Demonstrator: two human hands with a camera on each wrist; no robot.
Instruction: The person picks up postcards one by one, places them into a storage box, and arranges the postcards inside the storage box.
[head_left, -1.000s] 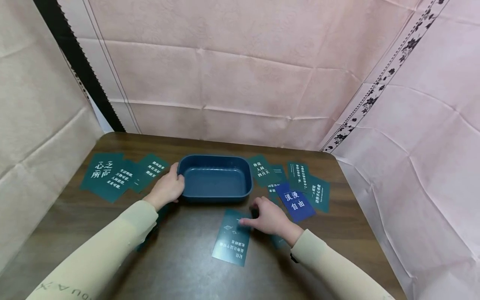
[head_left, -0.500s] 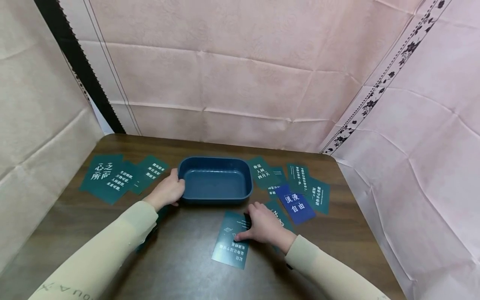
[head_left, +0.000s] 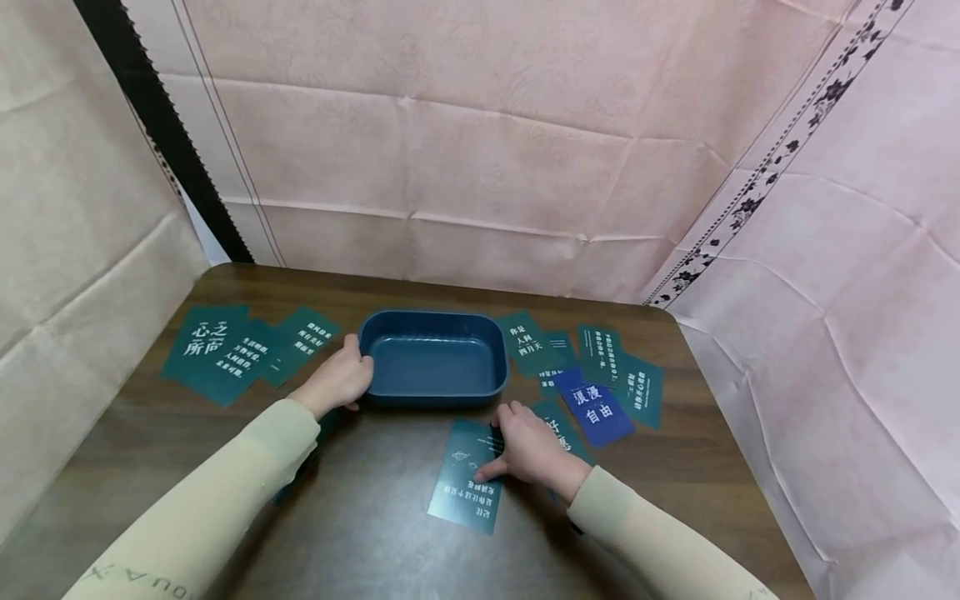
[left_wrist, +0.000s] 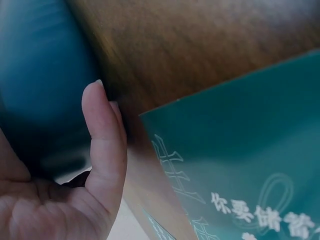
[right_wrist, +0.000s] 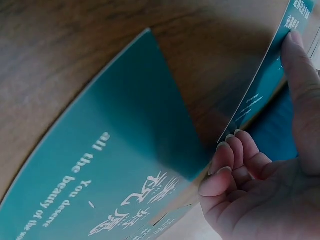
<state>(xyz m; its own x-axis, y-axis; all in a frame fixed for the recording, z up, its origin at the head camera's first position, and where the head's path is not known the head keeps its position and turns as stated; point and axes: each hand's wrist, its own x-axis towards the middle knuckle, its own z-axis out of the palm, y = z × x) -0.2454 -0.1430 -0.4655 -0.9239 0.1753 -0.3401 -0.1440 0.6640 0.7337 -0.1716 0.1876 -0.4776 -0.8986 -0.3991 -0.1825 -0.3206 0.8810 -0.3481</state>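
My left hand (head_left: 336, 379) grips the left end of a dark blue rectangular tray (head_left: 433, 398). In the left wrist view, its fingers (left_wrist: 102, 117) lie along the outer wall of the tray (left_wrist: 45, 65). A green printed card (left_wrist: 255, 130) lies beside them, mostly under my forearm in the head view. My right hand (head_left: 536, 446) rests at the right edge of a green card (head_left: 461, 496) lying in front of the tray. Its thumb touches the card's face and the loosely bent fingertips (right_wrist: 222, 150) are at the edge. Another green card (right_wrist: 125, 120) lies under this hand.
Several overlapping green cards (head_left: 243, 358) lie left of the tray. To its right are more green cards (head_left: 532, 346) and one blue card (head_left: 596, 408). The brown wooden table (head_left: 360, 533) ends at pale cloth (head_left: 487, 167) at the back and sides.
My right hand has shifted slightly left and toward me, its thumb sliding nearer along the green card. The left hand and tray stay in place.
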